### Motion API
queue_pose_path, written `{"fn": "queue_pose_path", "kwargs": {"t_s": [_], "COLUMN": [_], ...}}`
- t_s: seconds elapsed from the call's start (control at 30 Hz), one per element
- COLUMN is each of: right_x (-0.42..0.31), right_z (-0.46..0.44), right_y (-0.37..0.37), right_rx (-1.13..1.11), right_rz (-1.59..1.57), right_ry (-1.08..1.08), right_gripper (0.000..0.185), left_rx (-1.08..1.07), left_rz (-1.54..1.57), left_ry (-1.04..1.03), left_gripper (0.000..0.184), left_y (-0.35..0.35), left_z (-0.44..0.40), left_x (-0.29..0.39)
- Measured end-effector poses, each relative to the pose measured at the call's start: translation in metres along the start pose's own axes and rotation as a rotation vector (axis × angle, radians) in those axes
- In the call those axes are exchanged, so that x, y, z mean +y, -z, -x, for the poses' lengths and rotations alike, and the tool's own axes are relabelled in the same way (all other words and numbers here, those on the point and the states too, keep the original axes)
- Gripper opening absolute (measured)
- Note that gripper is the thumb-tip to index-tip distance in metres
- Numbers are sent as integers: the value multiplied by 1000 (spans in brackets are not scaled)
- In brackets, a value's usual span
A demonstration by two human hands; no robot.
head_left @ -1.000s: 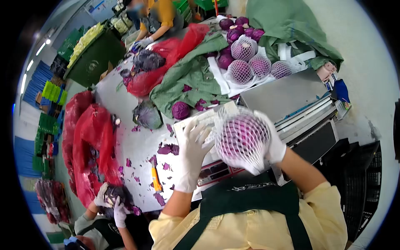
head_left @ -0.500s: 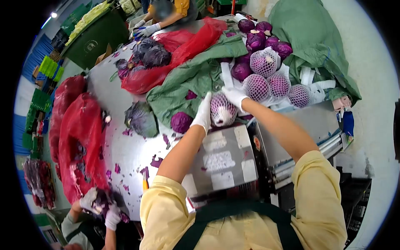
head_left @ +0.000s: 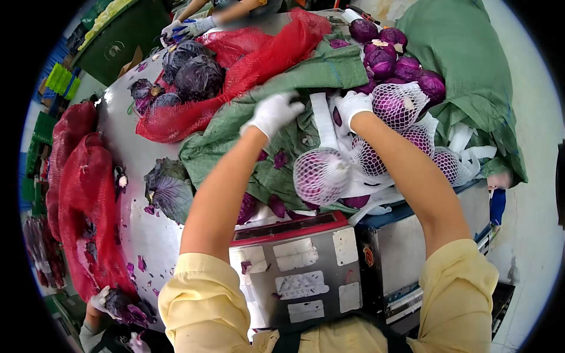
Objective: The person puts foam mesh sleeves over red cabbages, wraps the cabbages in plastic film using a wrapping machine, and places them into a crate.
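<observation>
My left hand [head_left: 273,116], in a white glove and smeared by motion, is over the green sack cloth [head_left: 235,126] with fingers apart and nothing in them. My right hand [head_left: 355,109], also gloved, has its fingers curled over a red cabbage [head_left: 337,116], mostly hidden beneath it. Just left of that hand lies a white foam net strip [head_left: 323,120]. Nearer to me a red cabbage in a white foam net [head_left: 321,176] rests untouched behind the metal box with a red rim [head_left: 312,253]. More netted cabbages [head_left: 400,106] lie to the right.
Bare red cabbages [head_left: 379,59] are heaped at the back beside a full green sack [head_left: 465,65]. Red mesh bags [head_left: 94,206] and dark-leaved cabbages [head_left: 200,76] occupy the left. Co-workers' gloved hands [head_left: 197,26] work at the far edge and at lower left.
Both hands have let go of the netted cabbage. My left hand has moved up and left over the cloth, my right hand onto a bare cabbage. The view has shifted.
</observation>
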State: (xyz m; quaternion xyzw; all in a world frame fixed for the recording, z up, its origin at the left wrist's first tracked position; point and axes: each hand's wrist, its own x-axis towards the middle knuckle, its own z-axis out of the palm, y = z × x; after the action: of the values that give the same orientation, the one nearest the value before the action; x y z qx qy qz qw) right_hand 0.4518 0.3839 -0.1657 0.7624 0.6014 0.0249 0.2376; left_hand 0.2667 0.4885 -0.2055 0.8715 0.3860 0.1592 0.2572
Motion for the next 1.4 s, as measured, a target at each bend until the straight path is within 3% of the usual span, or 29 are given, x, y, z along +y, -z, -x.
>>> {"fn": "queue_pose_path", "kwargs": {"t_s": [0.03,0.1,0.17,0.23,0.3,0.33,0.43,0.47,0.5,0.57,0.63,0.7,0.73,0.83,0.87,0.9,0.97,1.03,1.07,1.2,1.33,1.37,1.4], "right_x": [0,13,22,27,21,18,-14,-31,-47,-77,-113,-147,-158,-169,-168,-155,-135,-118,-115,-69,-54,-58,-62], "right_z": [2,8,20,24,28,41,128,168,191,257,308,341,361,396,403,409,400,369,326,184,72,41,19], "right_y": [-3,-14,-15,-11,0,8,73,95,91,104,104,68,59,25,26,50,84,116,77,44,-26,-53,-64], "right_rx": [37,81,172,251,516,474,279,302,464,492,441,747,828,890,881,704,424,0,472,138,342,578,556], "right_rz": [-53,-113,-262,-491,-975,-1158,-1364,-1372,-1217,-934,-777,-567,-558,-355,-362,-407,-642,-946,-992,-925,-740,-665,-608], "right_ry": [-9,74,158,194,256,205,389,516,658,782,873,963,966,952,969,1087,1237,925,815,210,56,49,-35], "right_gripper": [73,70,74,76,78,79,72,75,79,78,66,52,55,50,50,47,40,26,22,31,23,20,19], "left_rx": [87,382,360,354,250,157,-21,-54,-50,-28,-6,109,112,178,161,141,199,232,249,304,242,227,219], "left_rz": [-225,568,975,869,941,938,863,862,883,912,924,812,712,908,1022,1136,804,677,690,696,660,695,753], "left_ry": [30,138,407,397,339,322,354,379,407,385,344,290,275,114,143,172,8,23,47,91,96,121,152], "left_gripper": [34,31,30,30,30,30,33,34,36,37,39,39,37,55,56,57,61,72,73,70,54,52,51], "left_y": [13,36,77,95,102,103,115,119,122,129,131,131,127,89,77,66,57,56,54,62,86,93,97], "left_z": [-13,-32,-25,-8,29,51,143,172,202,256,314,365,392,458,477,489,493,492,492,499,500,499,495], "left_x": [-13,-41,-44,-44,-38,-33,-6,-3,1,9,24,46,54,78,89,98,107,121,122,127,125,128,128]}}
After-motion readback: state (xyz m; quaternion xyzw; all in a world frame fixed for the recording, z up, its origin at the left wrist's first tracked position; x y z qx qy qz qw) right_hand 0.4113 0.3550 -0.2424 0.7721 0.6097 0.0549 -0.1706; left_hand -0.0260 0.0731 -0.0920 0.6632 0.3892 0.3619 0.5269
